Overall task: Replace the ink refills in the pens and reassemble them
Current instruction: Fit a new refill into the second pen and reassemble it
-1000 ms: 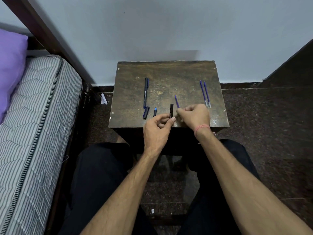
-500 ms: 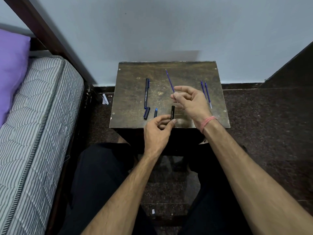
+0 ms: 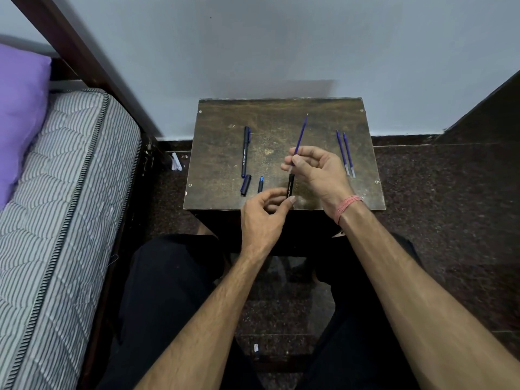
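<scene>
Small dark wooden table (image 3: 219, 192) sits against the wall, bed (image 3: 56, 206) w/ striped mattress to its left, dark stone floor (image 3: 450, 206) to its right. Left hand (image 3: 261, 218) is at the table's near edge, thumb and forefinger pinching the lower end of a black pen barrel (image 3: 290, 187) that tilts up and away. Right hand (image 3: 318, 170) is above the near-centre of the table, fingers curled, thumb and forefinger pinching a blue refill (image 3: 301, 136) near its lower end; refill's long part points up and away toward the far edge, its lower end just at the barrel's open top. Can't tell if it's in yet. On the table's left part: a whole capped pen (image 3: 245, 152) lying lengthwise, and nearer the front edge a loose blue cap (image 3: 245, 185) and a short blue tip piece (image 3: 260, 184), both just left of the left hand. Right part: two spare refills (image 3: 345, 153) side by side, close to the right edge, apart from the right hand. Far half of the table's middle is bare wood. A pinkish thread band (image 3: 347, 205) sits on the right wrist.
</scene>
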The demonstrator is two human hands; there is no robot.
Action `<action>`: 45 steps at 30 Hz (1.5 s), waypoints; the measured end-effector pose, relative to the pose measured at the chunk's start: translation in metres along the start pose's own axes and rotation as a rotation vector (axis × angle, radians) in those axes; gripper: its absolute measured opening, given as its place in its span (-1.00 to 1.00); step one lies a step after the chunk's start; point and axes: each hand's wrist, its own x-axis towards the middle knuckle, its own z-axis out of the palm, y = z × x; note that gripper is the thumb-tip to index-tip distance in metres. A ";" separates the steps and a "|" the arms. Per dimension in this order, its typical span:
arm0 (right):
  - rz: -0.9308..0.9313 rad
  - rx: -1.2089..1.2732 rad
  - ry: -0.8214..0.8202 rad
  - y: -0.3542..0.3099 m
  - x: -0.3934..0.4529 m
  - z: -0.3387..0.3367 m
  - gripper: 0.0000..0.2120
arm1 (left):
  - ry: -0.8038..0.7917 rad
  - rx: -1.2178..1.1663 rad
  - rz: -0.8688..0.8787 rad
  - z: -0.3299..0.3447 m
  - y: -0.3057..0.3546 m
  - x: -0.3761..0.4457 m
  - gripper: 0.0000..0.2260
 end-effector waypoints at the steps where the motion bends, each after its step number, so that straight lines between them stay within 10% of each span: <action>1: -0.001 -0.023 -0.007 0.000 -0.001 0.000 -0.84 | 0.001 0.000 0.004 0.000 0.000 0.000 -0.80; 45: 0.009 -0.052 -0.109 0.035 -0.001 -0.010 -0.94 | 0.026 -0.209 -0.061 0.001 0.000 0.005 -0.91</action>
